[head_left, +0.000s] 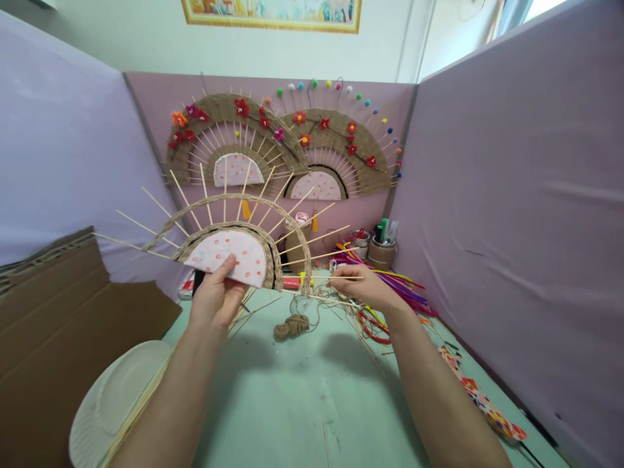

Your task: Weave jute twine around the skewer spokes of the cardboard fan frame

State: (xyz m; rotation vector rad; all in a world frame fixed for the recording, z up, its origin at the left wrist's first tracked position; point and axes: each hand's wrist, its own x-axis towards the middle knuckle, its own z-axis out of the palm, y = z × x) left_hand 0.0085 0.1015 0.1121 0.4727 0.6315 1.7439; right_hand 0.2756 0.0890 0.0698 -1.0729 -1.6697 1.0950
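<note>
My left hand (221, 296) grips a half-round fan (229, 257) by its white, red-dotted centre, thumb on the front. Thin wooden sticks radiate from that centre, and two bands of twine are woven across them, the outer one narrow with bare stick ends beyond it. At the fan's lower right, my right hand (355, 284) is closed with its fingertips pinched by the end sticks; whether they hold a stick or the twine strand is hard to make out. A bundle of brown twine (291, 326) lies on the table below the fan, with loose strands running toward the right hand.
Two finished-looking fans with red flowers (234, 107) hang on the back panel. Pipe cleaners (404, 289), red-handled scissors (374, 326) and a pen cup (381, 250) stand or lie at the right. White plates (121, 390) and cardboard (73, 325) are at the left.
</note>
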